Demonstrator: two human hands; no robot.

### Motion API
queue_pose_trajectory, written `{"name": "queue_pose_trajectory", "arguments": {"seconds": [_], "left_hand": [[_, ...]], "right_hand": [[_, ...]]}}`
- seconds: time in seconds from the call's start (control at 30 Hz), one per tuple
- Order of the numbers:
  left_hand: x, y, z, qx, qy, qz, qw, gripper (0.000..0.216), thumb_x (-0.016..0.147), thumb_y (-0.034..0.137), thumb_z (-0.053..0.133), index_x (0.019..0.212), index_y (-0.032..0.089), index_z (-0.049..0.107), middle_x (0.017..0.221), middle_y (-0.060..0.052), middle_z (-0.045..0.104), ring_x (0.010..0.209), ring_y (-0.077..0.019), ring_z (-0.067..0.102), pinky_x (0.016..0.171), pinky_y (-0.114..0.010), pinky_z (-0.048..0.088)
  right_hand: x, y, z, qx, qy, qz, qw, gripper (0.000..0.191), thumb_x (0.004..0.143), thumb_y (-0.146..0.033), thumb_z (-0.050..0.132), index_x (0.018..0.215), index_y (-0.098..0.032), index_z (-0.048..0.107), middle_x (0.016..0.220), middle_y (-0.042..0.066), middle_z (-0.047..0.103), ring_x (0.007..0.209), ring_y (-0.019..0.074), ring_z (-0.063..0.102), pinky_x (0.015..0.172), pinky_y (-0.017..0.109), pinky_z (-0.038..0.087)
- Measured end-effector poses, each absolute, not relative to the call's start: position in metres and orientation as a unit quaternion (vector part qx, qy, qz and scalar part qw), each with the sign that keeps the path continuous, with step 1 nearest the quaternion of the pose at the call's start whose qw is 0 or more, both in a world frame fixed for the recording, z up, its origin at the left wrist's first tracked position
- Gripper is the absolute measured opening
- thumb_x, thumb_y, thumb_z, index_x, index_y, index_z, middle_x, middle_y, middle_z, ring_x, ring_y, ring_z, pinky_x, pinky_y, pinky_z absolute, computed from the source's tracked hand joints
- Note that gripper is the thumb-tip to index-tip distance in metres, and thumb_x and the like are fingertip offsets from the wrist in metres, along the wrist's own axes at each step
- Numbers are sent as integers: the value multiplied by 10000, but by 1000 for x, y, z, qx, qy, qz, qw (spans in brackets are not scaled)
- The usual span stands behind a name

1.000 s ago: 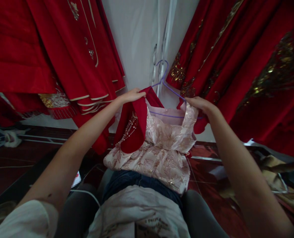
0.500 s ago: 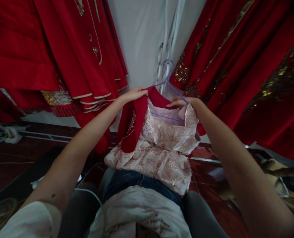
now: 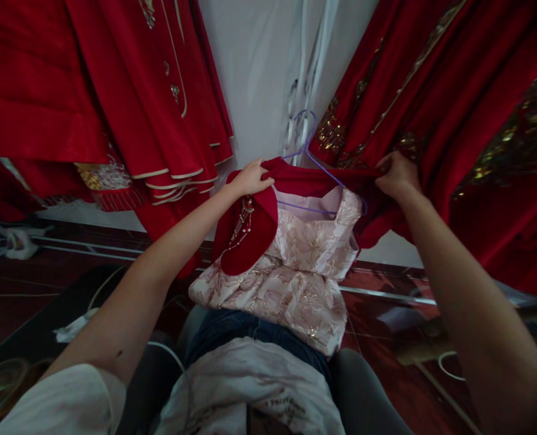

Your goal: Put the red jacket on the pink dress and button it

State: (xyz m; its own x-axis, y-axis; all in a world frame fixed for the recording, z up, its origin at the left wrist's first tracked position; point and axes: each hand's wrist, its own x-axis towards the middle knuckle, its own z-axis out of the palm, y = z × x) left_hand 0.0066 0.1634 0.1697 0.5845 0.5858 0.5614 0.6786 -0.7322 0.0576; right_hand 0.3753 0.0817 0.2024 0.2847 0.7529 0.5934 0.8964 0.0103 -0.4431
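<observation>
A pale pink brocade dress point(image 3: 307, 241) with a gold sheen lies over my lap on a thin purple hanger point(image 3: 325, 169). Its hook is by white metal rods at the wall. Draped over the dress's left shoulder is a red garment point(image 3: 254, 241) with a beaded trim. My left hand point(image 3: 254, 177) is closed on that garment's upper edge, beside the neckline. Off to the right of the hanger, my right hand point(image 3: 398, 175) pinches the other end of the red cloth. Between both hands the cloth stretches behind the hanger and the dress's neckline.
Red garments with pale piping point(image 3: 150, 121) hang at the left, and red ones with gold sequins point(image 3: 432, 109) at the right. White metal rods point(image 3: 311, 72) stand against the wall between them. A dark board point(image 3: 69, 314) and a clear round container point(image 3: 0, 386) are at lower left.
My right hand has moved from inside the hanger's right arm out to the right, pulling the red cloth wide. My left hand has stayed nearly in place on the garment.
</observation>
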Motion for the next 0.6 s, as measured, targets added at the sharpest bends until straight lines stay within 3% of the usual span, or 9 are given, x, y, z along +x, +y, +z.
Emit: {"name": "queue_pose_trajectory", "arguments": {"seconds": [0.13,0.27,0.37,0.5,0.6], "left_hand": [[10,157,168,-886,-358,-281,84,308,847,326,486,746,118,689,803,-97,555,971,-260,545,955,-386,417],[11,149,165,-876,-377,-284,96,330,866,347,480,793,105,694,878,-126,551,994,-282,539,932,-404,422],[14,144,163,-872,-392,-279,92,328,874,352,485,834,98,690,960,-144,544,1041,-297,527,949,-424,411],[21,132,157,-857,-421,-286,83,310,882,350,492,876,100,675,1124,-190,521,1160,-350,470,991,-483,374],[23,115,149,-814,-457,-343,108,276,891,328,491,976,118,648,1313,-208,438,1269,-390,374,1032,-530,320]], "right_hand": [[386,43,214,-712,-606,-189,300,319,587,-11,582,857,-173,533,861,113,569,798,196,510,773,346,411],[372,2,213,-728,-614,-186,242,429,587,-101,721,966,-192,542,867,110,578,767,227,535,725,387,426],[359,-19,207,-725,-613,-83,304,395,612,-176,763,951,-206,563,788,65,597,707,210,560,703,375,452],[346,-23,192,-677,-597,176,394,254,745,-130,579,984,-215,576,810,49,633,672,177,598,609,306,479],[338,-11,177,-665,-564,198,448,198,780,-141,520,957,-224,550,775,29,631,637,176,597,593,308,501]]}}
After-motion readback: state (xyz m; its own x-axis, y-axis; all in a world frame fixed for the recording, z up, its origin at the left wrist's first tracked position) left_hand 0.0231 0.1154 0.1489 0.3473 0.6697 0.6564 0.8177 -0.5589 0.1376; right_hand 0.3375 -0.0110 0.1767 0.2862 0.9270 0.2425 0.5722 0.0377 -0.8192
